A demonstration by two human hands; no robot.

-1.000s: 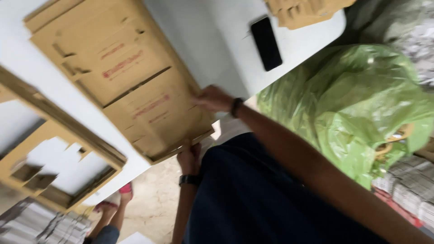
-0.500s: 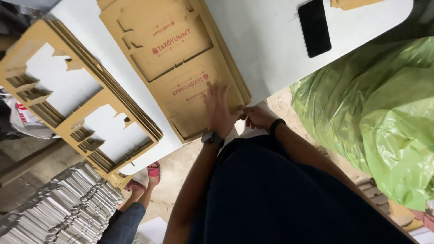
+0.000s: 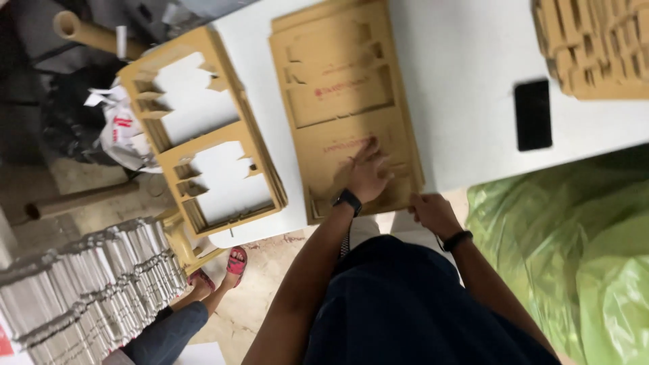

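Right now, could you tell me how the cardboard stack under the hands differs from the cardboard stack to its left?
The die-cut cardboard stack under the left hand keeps its panels in place and carries red print; the leftover cardboard frames have large holes showing the white table. The first lies fully on the table; the frames overhang its edge. Both are brown, flat and stacked.

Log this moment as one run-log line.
left hand: flat on die-cut cardboard sheet | right hand: gripping sheet's near edge | sheet: on white table | phone: beside
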